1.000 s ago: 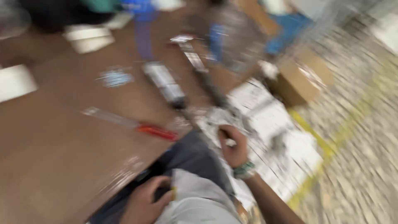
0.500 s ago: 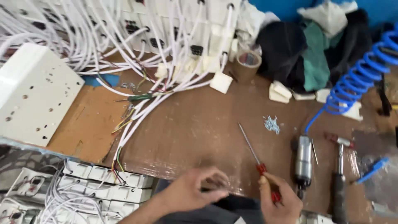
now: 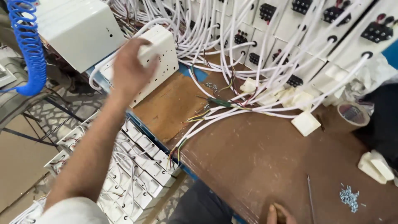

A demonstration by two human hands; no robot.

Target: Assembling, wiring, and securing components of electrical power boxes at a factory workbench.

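My left hand [image 3: 130, 68] reaches out over the brown workbench's [image 3: 265, 157] left edge and rests on a white rectangular switch box [image 3: 159, 62] lying there, fingers curled over its top. Whether it grips the box is unclear. My right hand [image 3: 280, 214] shows only as fingertips at the bottom edge, closed around the handle of a screwdriver whose thin shaft [image 3: 310, 195] points away across the bench. Many white cables [image 3: 232, 49] run from the boxes at the back onto the bench, ending in bare coloured wire ends [image 3: 203, 116].
A larger white box [image 3: 78, 29] stands at the upper left beside a blue coiled air hose [image 3: 25, 45]. Rows of white switch boxes [image 3: 137, 174] lie below the bench's left edge. A roll of brown tape [image 3: 351, 115], small white plates [image 3: 306, 123] and a pile of screws [image 3: 349, 198] sit at right.
The view has swung left. My left hand has left my lap area and stretched out to the white switch box. My right hand stays low with the screwdriver.
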